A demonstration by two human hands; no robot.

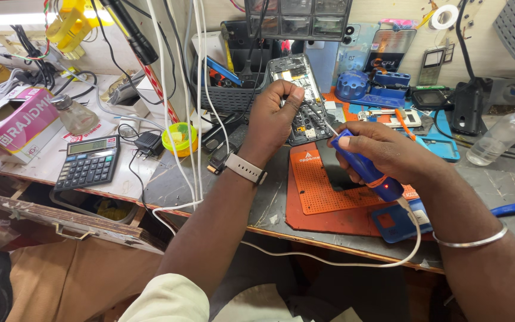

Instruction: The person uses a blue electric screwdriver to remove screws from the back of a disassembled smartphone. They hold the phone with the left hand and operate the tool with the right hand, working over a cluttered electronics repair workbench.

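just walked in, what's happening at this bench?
A person is working on an opened smartphone with its back cover off. The left hand holds the phone tilted up above the orange repair mat. The right hand grips a blue corded soldering iron, red light on, its thin tip touching the phone's exposed board. A calculator and a glass bottle sit off to the left.

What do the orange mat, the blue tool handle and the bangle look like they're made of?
The orange mat looks like matte silicone or rubber, with a dotted grid surface. The blue tool handle in the right hand seems to be glossy plastic. The bangle appears to be polished silvery metal, judging by its shine.
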